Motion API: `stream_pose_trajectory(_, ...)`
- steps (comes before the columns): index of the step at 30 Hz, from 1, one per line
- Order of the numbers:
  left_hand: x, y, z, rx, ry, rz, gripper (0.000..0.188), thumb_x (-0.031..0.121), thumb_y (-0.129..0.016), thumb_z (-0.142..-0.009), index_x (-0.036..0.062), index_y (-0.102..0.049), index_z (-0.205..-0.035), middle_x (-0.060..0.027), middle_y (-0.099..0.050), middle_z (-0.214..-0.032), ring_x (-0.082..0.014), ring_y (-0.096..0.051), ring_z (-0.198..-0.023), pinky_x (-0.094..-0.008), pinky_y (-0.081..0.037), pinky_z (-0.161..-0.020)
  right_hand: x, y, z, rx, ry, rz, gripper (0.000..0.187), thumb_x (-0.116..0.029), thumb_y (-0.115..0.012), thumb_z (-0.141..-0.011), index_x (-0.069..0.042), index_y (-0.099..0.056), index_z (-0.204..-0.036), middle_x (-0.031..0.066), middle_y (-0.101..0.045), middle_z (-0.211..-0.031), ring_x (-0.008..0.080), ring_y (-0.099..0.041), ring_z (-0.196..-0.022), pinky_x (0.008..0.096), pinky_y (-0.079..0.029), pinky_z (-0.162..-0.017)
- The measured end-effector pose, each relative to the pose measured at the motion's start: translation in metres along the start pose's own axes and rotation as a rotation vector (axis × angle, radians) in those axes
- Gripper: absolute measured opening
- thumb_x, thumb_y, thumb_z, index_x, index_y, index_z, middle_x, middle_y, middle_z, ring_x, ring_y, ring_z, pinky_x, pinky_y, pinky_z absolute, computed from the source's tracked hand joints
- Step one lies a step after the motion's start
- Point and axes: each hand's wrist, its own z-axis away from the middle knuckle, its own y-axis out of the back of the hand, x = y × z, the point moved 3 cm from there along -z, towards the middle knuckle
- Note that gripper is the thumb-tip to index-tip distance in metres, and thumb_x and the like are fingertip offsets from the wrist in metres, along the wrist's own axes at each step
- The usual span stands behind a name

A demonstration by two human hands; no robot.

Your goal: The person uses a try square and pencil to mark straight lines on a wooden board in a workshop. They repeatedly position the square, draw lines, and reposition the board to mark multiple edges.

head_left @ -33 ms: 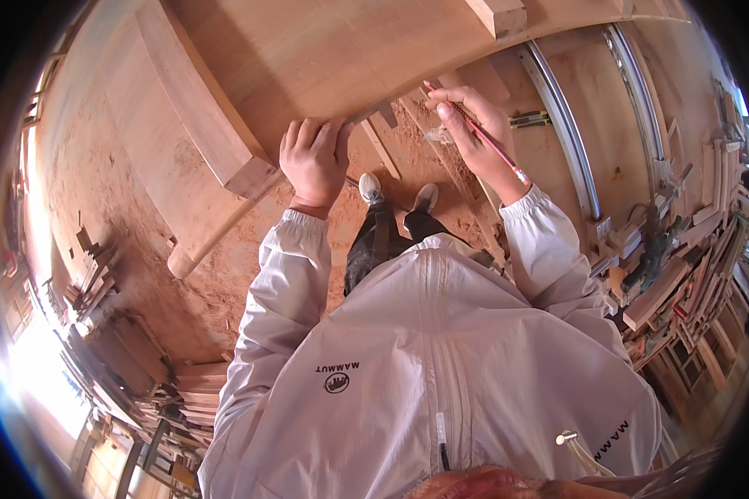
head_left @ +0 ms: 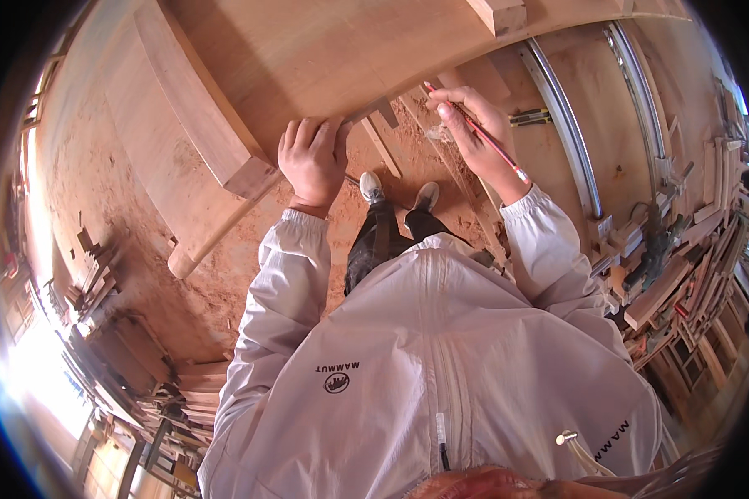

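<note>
A broad wooden panel (head_left: 308,71) stretches across the far side, its near edge at my hands. My left hand (head_left: 312,162) is closed at that edge, knuckles up, just right of the end of a thick squared timber (head_left: 200,104) lying on the panel. From beside its thumb a dark, thin flat strip (head_left: 368,110) runs along the edge; its kind is unclear, and the fingertips are hidden. My right hand (head_left: 478,133) holds a red pencil (head_left: 498,150) between thumb and fingers, tip pointing up and left near the panel's edge.
Another squared timber (head_left: 501,17) rests on the panel farther right. Beyond my right hand are a yellow-and-black tool (head_left: 531,118) and two long metal rails (head_left: 562,125). Wood offcuts (head_left: 674,287) are heaped at the right, more (head_left: 96,279) at the left. Sawdust covers the floor (head_left: 216,291).
</note>
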Motion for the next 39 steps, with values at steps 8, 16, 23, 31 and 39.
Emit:
stream_pose_trajectory(8,-0.001,-0.007,0.002,-0.013,0.000,0.043,0.012,0.019,-0.084,-0.087,0.0100,-0.079,-0.094,-0.0042,-0.072,-0.091,-0.0281,-0.068,-0.084,-0.0415,-0.053,-0.076,0.026,-0.009,0.037,0.041,-0.181,-0.174,0.020,-0.012,-0.059,-0.112,-0.001,-0.072,-0.124,0.0072,-0.077,-0.092,0.0143,-0.073,-0.082,0.0283,-0.057,-0.075)
stream_pose_trajectory(16,0.016,0.035,-0.026,-0.157,-0.120,0.161,0.010,0.007,-0.085,-0.085,0.0072,-0.079,-0.094,-0.0062,-0.073,-0.090,-0.0272,-0.068,-0.080,-0.0400,-0.054,-0.073,0.032,0.002,0.074,0.051,-0.277,-0.087,0.018,-0.015,-0.067,-0.109,0.002,-0.072,-0.113,0.0092,-0.075,-0.087,0.0121,-0.071,-0.074,0.0270,-0.057,-0.069)
stream_pose_trajectory(23,0.036,0.050,-0.038,-0.238,-0.255,0.223,0.014,0.008,-0.087,-0.082,0.0069,-0.080,-0.095,-0.0044,-0.075,-0.092,-0.0256,-0.069,-0.082,-0.0404,-0.054,-0.075,0.055,-0.025,0.093,-0.125,-0.585,-0.458,0.036,-0.036,-0.061,-0.113,-0.001,-0.068,-0.119,0.0073,-0.077,-0.102,0.0126,-0.073,-0.086,0.0271,-0.061,-0.073)
stream_pose_trajectory(31,0.038,0.050,-0.031,-0.327,-0.172,0.392,0.016,0.004,-0.087,-0.080,0.0039,-0.079,-0.095,-0.0062,-0.073,-0.091,-0.0242,-0.070,-0.082,-0.0373,-0.055,-0.071,0.066,-0.025,0.097,0.011,-0.586,-0.333,0.028,-0.027,-0.068,-0.108,0.001,-0.071,-0.111,0.0093,-0.076,-0.087,0.0154,-0.073,-0.072,0.0308,-0.058,-0.063)
stream_pose_trajectory(39,0.002,0.095,0.004,-0.307,0.477,0.604,0.010,0.000,-0.083,-0.093,-0.0016,-0.078,-0.100,0.0011,-0.068,-0.086,-0.0086,-0.058,-0.073,-0.0248,-0.048,-0.068,0.011,0.006,0.096,0.070,0.109,0.256,0.014,-0.014,-0.074,-0.100,-0.003,-0.070,-0.109,0.0154,-0.076,-0.090,0.0354,-0.074,-0.077,0.0405,-0.058,-0.072)
